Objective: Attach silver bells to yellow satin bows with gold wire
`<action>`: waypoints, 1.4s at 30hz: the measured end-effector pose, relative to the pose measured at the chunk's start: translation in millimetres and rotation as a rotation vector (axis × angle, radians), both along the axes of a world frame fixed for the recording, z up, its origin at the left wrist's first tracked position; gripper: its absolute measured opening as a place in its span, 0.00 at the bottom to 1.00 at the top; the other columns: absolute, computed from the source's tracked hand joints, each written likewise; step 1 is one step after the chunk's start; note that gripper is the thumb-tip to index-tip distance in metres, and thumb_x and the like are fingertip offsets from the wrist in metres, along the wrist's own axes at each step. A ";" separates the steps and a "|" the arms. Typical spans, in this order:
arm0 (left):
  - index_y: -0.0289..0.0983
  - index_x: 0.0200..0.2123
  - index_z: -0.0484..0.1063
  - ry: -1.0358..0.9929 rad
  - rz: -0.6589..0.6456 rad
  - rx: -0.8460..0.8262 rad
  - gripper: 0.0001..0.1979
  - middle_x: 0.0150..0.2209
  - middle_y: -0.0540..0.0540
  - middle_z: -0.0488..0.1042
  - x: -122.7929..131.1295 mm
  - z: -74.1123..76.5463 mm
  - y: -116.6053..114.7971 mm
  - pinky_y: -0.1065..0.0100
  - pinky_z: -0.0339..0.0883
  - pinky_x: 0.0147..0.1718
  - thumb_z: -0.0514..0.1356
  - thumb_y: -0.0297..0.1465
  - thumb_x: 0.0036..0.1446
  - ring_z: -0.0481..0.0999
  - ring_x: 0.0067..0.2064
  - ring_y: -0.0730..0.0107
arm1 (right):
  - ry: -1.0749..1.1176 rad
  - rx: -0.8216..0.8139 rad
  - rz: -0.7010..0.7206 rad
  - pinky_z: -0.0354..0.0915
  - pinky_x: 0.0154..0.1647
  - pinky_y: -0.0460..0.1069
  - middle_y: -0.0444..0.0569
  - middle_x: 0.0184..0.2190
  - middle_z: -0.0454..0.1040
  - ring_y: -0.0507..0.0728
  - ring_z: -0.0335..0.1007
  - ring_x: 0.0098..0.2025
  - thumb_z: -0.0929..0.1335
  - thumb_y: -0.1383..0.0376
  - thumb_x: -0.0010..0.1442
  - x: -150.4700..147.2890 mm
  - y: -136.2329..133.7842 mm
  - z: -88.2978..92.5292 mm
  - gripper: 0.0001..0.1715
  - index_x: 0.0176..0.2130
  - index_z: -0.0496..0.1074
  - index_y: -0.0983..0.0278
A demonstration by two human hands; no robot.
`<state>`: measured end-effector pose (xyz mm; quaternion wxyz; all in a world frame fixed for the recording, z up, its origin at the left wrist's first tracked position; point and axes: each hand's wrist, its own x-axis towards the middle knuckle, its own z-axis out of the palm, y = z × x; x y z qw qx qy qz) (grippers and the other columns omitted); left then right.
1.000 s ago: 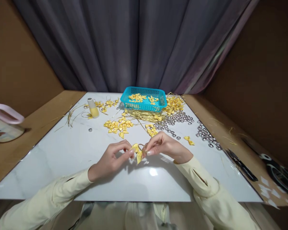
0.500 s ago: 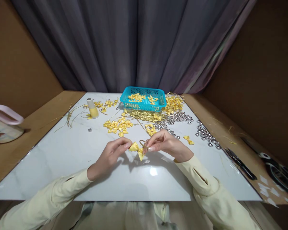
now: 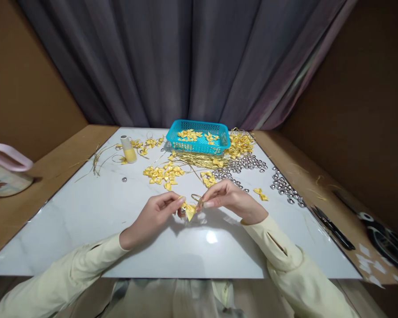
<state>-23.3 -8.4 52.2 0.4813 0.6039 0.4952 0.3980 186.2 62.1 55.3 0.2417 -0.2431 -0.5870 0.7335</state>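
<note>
Both hands meet over the middle of the white table. My left hand pinches a small yellow ribbon bow with a silver bead at its edge. My right hand is closed on the other side of the bow, where a thin gold loop stands up. Just beyond the hands lie a pile of yellow bows and a smaller clump of bows.
A blue basket with bows stands at the back, gold wires and more bows beside it. Silver beads are scattered to the right. A small white and yellow bottle stands back left. Black tools lie at the right edge.
The bow has been turned and folded closer between the fingers; a silver bead now shows at it. Both hands stayed in place.
</note>
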 end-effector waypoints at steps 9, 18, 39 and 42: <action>0.35 0.23 0.69 -0.030 0.047 -0.017 0.14 0.22 0.51 0.69 -0.5 1.8 1.3 0.71 0.62 0.30 0.57 0.38 0.57 0.68 0.27 0.72 | -0.403 0.171 -0.212 0.60 0.24 0.45 0.47 0.19 0.75 0.51 0.67 0.22 0.71 0.66 0.46 -2.1 14.6 -14.7 0.07 0.28 0.78 0.68; 0.35 0.23 0.68 -0.028 0.054 0.025 0.14 0.21 0.50 0.69 -0.7 3.6 0.4 0.71 0.63 0.28 0.56 0.37 0.57 0.69 0.26 0.72 | -0.691 0.380 -0.200 0.60 0.21 0.44 0.47 0.20 0.76 0.48 0.62 0.16 0.66 0.71 0.49 -6.8 14.4 -21.1 0.09 0.25 0.77 0.68; 0.42 0.54 0.67 0.391 -0.177 1.058 0.17 0.37 0.43 0.79 -19.1 -19.3 -14.7 0.71 0.71 0.36 0.48 0.26 0.65 0.79 0.38 0.68 | -0.433 0.773 -0.442 0.68 0.48 0.52 0.51 0.50 0.72 0.57 0.71 0.47 0.60 0.65 0.65 -5.3 -90.3 14.3 0.21 0.57 0.63 0.59; 0.44 0.55 0.65 0.401 -0.225 1.150 0.18 0.40 0.42 0.79 -22.8 -22.0 -16.3 0.68 0.72 0.39 0.50 0.25 0.64 0.78 0.43 0.66 | -0.367 0.663 -0.485 0.70 0.44 0.48 0.49 0.48 0.74 0.54 0.73 0.42 0.62 0.65 0.64 -4.5 -104.1 15.2 0.22 0.57 0.62 0.57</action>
